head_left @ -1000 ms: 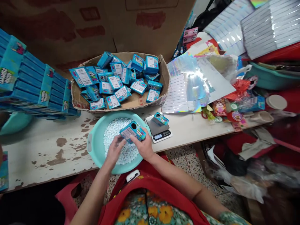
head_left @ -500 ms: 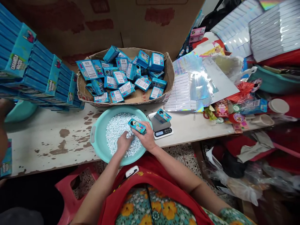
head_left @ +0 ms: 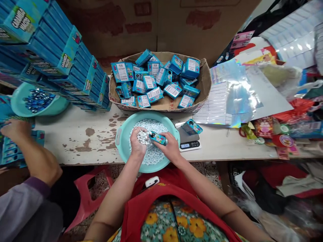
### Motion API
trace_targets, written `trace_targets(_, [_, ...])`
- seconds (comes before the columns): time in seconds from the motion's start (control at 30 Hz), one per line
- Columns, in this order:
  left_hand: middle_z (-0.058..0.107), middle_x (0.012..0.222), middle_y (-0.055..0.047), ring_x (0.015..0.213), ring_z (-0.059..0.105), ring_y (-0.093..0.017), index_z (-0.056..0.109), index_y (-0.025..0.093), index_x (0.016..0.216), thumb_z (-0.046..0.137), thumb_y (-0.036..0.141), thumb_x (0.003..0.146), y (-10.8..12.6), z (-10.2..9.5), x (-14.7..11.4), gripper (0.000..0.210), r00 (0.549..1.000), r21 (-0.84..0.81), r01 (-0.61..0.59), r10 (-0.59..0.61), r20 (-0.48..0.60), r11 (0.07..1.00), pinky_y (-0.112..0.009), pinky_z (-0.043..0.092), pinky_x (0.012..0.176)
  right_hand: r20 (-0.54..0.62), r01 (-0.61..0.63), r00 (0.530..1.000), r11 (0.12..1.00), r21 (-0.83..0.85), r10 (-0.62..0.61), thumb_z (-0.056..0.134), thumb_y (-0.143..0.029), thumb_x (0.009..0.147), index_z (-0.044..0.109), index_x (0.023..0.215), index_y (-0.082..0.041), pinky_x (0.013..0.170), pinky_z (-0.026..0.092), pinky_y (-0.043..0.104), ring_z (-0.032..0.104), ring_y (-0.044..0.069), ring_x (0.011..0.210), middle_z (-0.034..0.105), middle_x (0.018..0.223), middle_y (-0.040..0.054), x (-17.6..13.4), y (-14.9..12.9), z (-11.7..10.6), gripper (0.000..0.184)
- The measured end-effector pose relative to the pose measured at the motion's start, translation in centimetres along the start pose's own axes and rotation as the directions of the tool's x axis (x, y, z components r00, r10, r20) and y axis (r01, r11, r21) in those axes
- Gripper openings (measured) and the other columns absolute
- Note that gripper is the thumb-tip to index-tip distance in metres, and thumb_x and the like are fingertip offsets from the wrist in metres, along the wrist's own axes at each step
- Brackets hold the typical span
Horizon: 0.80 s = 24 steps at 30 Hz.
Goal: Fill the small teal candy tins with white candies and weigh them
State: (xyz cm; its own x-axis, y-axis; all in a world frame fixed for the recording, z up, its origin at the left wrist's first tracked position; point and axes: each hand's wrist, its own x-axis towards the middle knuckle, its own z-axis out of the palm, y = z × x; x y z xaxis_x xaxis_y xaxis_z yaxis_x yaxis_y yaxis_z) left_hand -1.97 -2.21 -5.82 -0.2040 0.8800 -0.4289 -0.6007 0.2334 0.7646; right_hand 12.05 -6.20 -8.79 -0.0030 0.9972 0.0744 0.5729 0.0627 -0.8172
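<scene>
A turquoise basin (head_left: pixel 120 148) full of small white candies (head_left: pixel 156 156) stands in front of me. My left hand (head_left: pixel 138 143) is cupped over it, palm up, with a heap of the candies in its curled fingers. Beside it, my right hand (head_left: pixel 171 148) grips a small blue candy box (head_left: pixel 157 138), tilted so that its round hole faces the left hand. A few candies are close to that hole. Just right of the basin, a digital scale (head_left: pixel 190 145) with a lit display carries another blue box (head_left: pixel 193 126).
Behind the basin, a cut-down carton (head_left: pixel 205 80) holds many blue boxes. Stacked blue display packs (head_left: pixel 73 64) rise at the left. A co-worker's arm (head_left: pixel 37 154) reaches near a second basin (head_left: pixel 62 106) of shiny blue pieces. Label sheets (head_left: pixel 214 104) lie right of the carton.
My left hand has come up out of the candies with a handful, now beside the box's hole. The view has swung left, showing more of the co-worker.
</scene>
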Motion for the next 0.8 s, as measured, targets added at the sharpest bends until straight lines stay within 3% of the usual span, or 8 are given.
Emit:
trace_targets(0.1, [0.052, 0.065, 0.001, 0.054, 0.050, -0.009, 0.050, 0.016, 0.066, 0.061, 0.033, 0.072, -0.4, 0.0, 0.5, 0.021, 0.998, -0.057, -0.027, 0.023, -0.055, 0.998, -0.020, 0.039, 0.046, 0.045, 0.026, 0.999, 0.995, -0.094, -0.021, 0.072, -0.029, 0.075, 0.060, 0.103, -0.021, 0.082, 0.044, 0.036, 0.060, 0.024, 0.095, 0.066, 0.098, 0.0055, 0.7, 0.1, 0.1, 0.031])
trace_targets(0.23, [0.054, 0.068, 0.001, 0.054, 0.052, -0.010, 0.048, 0.017, 0.067, 0.060, 0.033, 0.074, -0.2, 0.4, 0.8, 0.021, 0.998, -0.051, -0.065, 0.065, 0.002, 0.997, -0.023, 0.042, 0.050, 0.100, 0.068, 0.994, 0.986, -0.153, -0.053, 0.072, -0.024, 0.073, 0.061, 0.103, -0.022, 0.080, 0.041, 0.036, 0.060, 0.025, 0.097, 0.066, 0.098, 0.0047, 1.1, -0.2, 0.1, 0.031])
trace_targets(0.37, [0.055, 0.068, 0.000, 0.058, 0.057, -0.013, 0.048, 0.017, 0.066, 0.058, 0.033, 0.076, 0.5, 1.2, 0.7, 0.022, 0.989, -0.007, -0.139, 0.139, 0.048, 0.990, -0.027, 0.048, 0.057, 0.127, 0.096, 0.988, 0.992, -0.087, -0.085, 0.073, -0.026, 0.073, 0.061, 0.104, -0.023, 0.082, 0.041, 0.036, 0.059, 0.024, 0.097, 0.066, 0.100, 0.0048, 0.9, -1.3, -0.1, 0.033])
trace_targets(0.53, [0.058, 0.074, 0.000, 0.052, 0.056, -0.010, 0.049, 0.017, 0.070, 0.060, 0.038, 0.077, 1.2, 2.0, 0.3, 0.025, 0.977, 0.086, -0.211, 0.211, 0.013, 0.974, -0.024, 0.045, 0.050, 0.096, 0.049, 0.994, 0.999, 0.018, -0.051, 0.077, -0.029, 0.070, 0.063, 0.102, -0.023, 0.082, 0.045, 0.036, 0.059, 0.024, 0.095, 0.066, 0.096, 0.0050, 1.1, -2.2, -0.7, 0.036])
trace_targets(0.8, [0.049, 0.055, 0.004, 0.053, 0.056, -0.011, 0.047, 0.018, 0.064, 0.060, 0.042, 0.081, 1.6, 2.9, -0.2, 0.033, 0.972, 0.134, -0.236, 0.232, 0.045, 0.962, -0.026, 0.049, 0.057, 0.053, 0.028, 0.998, 0.983, 0.184, -0.038, 0.078, -0.027, 0.068, 0.065, 0.101, -0.024, 0.082, 0.048, 0.036, 0.060, 0.022, 0.092, 0.065, 0.095, 0.0037, 1.3, -3.0, -1.3, 0.035])
